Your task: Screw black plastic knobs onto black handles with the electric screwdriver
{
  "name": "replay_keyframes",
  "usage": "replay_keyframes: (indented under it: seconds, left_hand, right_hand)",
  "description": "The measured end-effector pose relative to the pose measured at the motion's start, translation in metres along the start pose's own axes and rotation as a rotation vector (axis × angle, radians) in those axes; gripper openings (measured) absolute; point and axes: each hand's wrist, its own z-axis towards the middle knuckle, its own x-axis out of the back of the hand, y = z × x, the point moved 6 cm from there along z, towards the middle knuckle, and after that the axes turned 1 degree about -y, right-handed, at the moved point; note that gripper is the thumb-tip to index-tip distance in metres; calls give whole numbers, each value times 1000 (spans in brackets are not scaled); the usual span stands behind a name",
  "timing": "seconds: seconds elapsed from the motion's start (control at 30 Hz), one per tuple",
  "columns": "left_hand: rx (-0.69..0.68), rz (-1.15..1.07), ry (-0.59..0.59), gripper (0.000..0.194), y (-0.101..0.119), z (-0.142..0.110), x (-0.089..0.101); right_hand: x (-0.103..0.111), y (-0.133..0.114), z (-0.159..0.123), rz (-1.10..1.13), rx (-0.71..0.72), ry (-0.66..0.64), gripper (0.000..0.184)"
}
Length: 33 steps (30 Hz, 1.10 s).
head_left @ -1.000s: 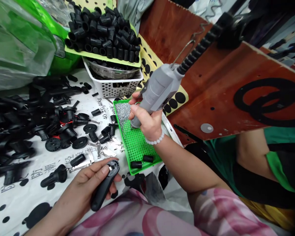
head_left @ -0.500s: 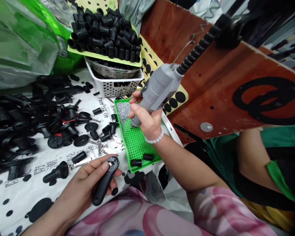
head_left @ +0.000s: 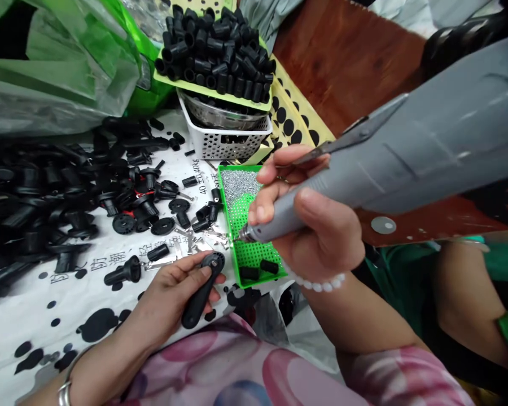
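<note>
Hands apart, right hand [head_left: 317, 237] clamped on a grey electric rotary tool [head_left: 406, 152], its narrow tip over a green perforated plastic tray [head_left: 248, 251], left hand [head_left: 169, 296] clasping a black plastic handled part [head_left: 201, 296] just left of the tray

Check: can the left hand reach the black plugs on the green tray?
Likely yes: the left hand lies beside the green tray, and nothing blocks the way to the black plugs. But it holds a black handled part.

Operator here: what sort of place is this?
Probably a small workshop bench for hand finishing: black plastic parts heaped on a printed sheet, black plastic sleeves stacked behind, and a grey rotary tool in the right hand.
</note>
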Motion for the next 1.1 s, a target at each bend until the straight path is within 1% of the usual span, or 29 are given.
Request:
replay_keyframes:
  seconds: [0.1,0.23,0.47,0.7,0.87,1.1]
  left_hand:
    - [-13,15,-5,44,2,-1,0]
    - [-22,30,-30,43,3,-2,-2]
    - [-41,33,-63,32,4,-1,-3]
    - [-31,19,-81,34,4,0,-1]
    - [-13,17,-86,35,5,-1,-2]
    - [-10,24,-85,34,3,0,-1]
  right_hand:
    - [-9,2,-12,-51,-107,-59,28]
    - [-11,9,-19,-106,-187,-92,33]
    - [-15,16,-20,-94,-144,-125,31]
    - [-15,23,-28,-3,-214,-126,33]
    - [-12,23,-30,72,-194,-131,33]
    - [-10,22,-24,48,-156,-121,36]
